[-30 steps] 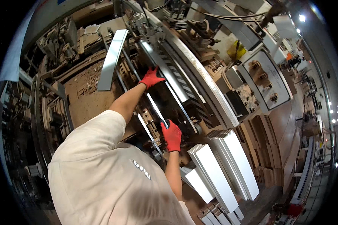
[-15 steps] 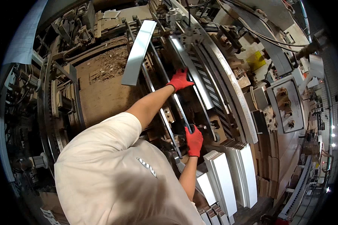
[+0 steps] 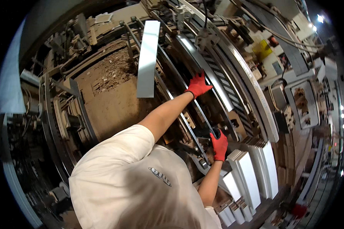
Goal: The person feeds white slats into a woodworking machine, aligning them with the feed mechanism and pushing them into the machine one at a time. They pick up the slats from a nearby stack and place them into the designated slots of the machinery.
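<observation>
Head view: a red-gloved left hand [image 3: 198, 86] spreads its fingers at a metal rail [image 3: 203, 115], while the right hand [image 3: 219, 146] curls at the rail's nearer end, its grip impossible to tell. A white board [image 3: 148, 59] lies slantwise over the machine bed, untouched; stacked boards [image 3: 246, 175] stand near the right hand. Work appears underway, one board set apart; whether the stacks are finished is unclear.

Lamps [image 3: 320, 18] are glaring at upper right, the metal rail [image 3: 203, 115] is shining, shadow is darkening the shirt [image 3: 141, 204], and edges are bending.
</observation>
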`<state>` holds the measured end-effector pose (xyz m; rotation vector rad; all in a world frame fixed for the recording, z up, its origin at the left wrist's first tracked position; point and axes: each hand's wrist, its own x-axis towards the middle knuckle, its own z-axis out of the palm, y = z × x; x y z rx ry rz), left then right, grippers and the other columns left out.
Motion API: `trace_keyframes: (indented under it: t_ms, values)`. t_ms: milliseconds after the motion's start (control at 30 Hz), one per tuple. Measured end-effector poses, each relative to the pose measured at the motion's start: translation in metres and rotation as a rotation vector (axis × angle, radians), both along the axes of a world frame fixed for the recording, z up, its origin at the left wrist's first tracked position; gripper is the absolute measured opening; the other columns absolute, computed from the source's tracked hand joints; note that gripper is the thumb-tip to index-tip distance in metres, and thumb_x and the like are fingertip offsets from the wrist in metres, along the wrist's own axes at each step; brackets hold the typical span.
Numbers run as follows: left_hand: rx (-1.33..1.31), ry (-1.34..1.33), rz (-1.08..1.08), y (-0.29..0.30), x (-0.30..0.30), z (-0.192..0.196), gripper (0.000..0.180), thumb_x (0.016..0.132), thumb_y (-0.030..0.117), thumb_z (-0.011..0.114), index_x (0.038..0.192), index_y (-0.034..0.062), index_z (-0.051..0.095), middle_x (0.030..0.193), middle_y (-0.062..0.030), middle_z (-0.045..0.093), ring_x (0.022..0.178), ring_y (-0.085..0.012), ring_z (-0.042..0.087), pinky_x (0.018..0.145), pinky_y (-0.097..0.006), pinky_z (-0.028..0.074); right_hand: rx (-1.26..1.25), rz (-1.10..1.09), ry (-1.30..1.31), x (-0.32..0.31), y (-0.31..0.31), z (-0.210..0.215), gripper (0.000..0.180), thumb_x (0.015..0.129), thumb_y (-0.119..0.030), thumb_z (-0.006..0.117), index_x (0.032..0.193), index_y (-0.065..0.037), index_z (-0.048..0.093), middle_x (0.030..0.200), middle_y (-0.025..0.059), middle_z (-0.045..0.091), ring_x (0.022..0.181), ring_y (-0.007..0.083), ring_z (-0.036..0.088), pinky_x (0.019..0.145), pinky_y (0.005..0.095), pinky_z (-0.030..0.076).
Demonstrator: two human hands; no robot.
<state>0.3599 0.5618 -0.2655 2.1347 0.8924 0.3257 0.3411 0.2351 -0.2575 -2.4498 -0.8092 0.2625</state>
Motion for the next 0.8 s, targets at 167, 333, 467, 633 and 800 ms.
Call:
trace_keyframes:
  t_ms: [167,333,467,633,800]
  values:
    - [0.04,-0.008,0.012,-0.002,0.01,-0.011,0.115,0.069,0.059,0.073,0.154,0.0062,0.015,0.146,-0.0339,0.031,0.134,-0.0461,0.037,0.104,-0.052,0.04,-0.083,-0.103,-0.066,-0.008,0.0,0.001,0.059,0.078,-0.049,0.073,0.12,-0.007,0.065,0.112,0.0191,0.067,0.105,0.0352,0.063,0.091,0.0432,0.049]
    - [0.103,-0.05,0.034,0.009,0.013,-0.025,0.117,0.07,0.061,0.072,0.154,0.0063,0.012,0.146,-0.0343,0.031,0.132,-0.0469,0.039,0.106,-0.051,0.038,-0.083,-0.086,-0.132,-0.009,0.007,0.01,0.052,0.077,-0.052,0.072,0.108,-0.011,0.07,0.1,0.015,0.07,0.095,0.0338,0.065,0.082,0.0425,0.051]
    - [0.084,-0.022,0.025,0.008,0.017,-0.023,0.116,0.071,0.06,0.073,0.154,0.0071,0.011,0.143,-0.036,0.033,0.13,-0.0473,0.041,0.106,-0.05,0.038,-0.063,-0.056,-0.044,-0.006,0.008,0.019,0.054,0.077,-0.054,0.071,0.107,-0.01,0.07,0.099,0.0147,0.07,0.095,0.0329,0.066,0.081,0.0416,0.051]
    - [0.068,-0.01,0.034,0.005,0.018,-0.023,0.116,0.071,0.057,0.075,0.154,0.0097,0.009,0.141,-0.0367,0.032,0.126,-0.0496,0.043,0.103,-0.051,0.04,-0.121,-0.069,-0.071,-0.005,0.003,0.012,0.06,0.077,-0.058,0.07,0.114,-0.011,0.068,0.102,0.014,0.069,0.099,0.0322,0.064,0.088,0.042,0.048]
    - [0.083,-0.004,0.044,0.011,0.023,-0.038,0.118,0.071,0.062,0.073,0.155,0.0124,0.007,0.141,-0.0386,0.033,0.124,-0.0505,0.045,0.103,-0.052,0.04,-0.208,-0.088,-0.068,-0.004,0.002,0.005,0.069,0.076,-0.063,0.068,0.122,-0.012,0.064,0.108,0.0135,0.067,0.104,0.0305,0.061,0.094,0.0413,0.044]
